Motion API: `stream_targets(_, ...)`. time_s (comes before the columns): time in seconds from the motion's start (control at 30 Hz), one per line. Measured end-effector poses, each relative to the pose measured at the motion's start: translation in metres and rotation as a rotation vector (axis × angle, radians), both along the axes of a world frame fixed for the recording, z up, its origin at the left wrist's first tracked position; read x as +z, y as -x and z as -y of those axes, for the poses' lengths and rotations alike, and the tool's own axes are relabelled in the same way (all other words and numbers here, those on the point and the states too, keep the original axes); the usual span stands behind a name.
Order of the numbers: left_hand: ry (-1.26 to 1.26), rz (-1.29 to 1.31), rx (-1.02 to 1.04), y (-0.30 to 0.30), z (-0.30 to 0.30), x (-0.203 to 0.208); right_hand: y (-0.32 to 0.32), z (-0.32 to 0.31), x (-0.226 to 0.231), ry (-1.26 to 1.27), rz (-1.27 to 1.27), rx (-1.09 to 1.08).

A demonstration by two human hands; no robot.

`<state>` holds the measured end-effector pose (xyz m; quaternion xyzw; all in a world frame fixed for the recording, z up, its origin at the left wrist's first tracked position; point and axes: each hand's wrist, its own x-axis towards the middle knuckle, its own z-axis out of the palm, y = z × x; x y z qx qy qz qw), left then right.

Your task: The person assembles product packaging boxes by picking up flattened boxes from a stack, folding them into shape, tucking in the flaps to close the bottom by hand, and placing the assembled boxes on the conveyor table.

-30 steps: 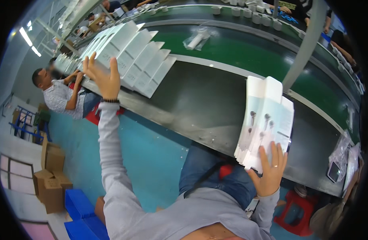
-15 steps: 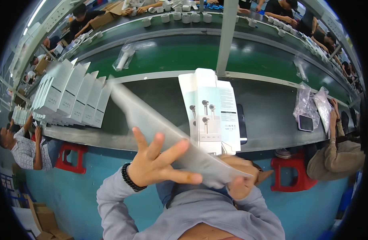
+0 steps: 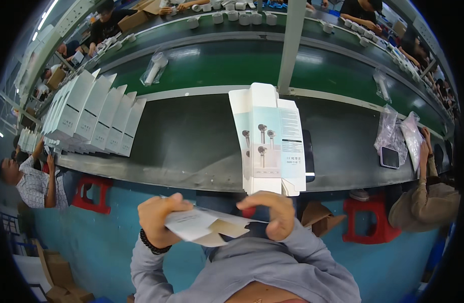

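A pale folding carton [image 3: 196, 224] is held low in front of my body, tilted, with flaps spread at its right end. My left hand [image 3: 161, 217], a dark beaded bracelet at its wrist, is closed around the carton's left end. Beside the opposite end, my right hand [image 3: 272, 212] is curved, its thumb and forefinger apart; a thin flap edge reaches toward it. On the table ahead lies a stack of flattened printed cartons [image 3: 265, 146] with earphone pictures on top.
Folded white cartons [image 3: 98, 118] stand in rows at the left of the dark table [image 3: 191, 136]. A dark phone [image 3: 308, 156] lies partly under the flat stack. Beyond runs a green conveyor [image 3: 217, 68] carrying a bagged white item [image 3: 155, 68]. Co-workers sit on both sides, near red stools [image 3: 366, 222].
The carton, earlier stretched flat and slanting across the table edge, is now lower, turned and partly opened. My left hand has gone from spread fingers to gripping its end.
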<state>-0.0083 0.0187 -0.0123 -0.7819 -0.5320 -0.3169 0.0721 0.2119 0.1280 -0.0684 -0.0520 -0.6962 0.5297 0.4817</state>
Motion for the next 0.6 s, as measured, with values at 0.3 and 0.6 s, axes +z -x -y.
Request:
stream_targets(0.3,0.086,1.148,0.292,-0.056,0.006,-0.047,0.042,0.042,-0.05,0.358,0.168,-0.286)
stream_targets(0.6,0.158,1.773,-0.597,-0.038,-0.006,-0.084,0.064,0.04,-0.054,0.435,0.127,0.191)
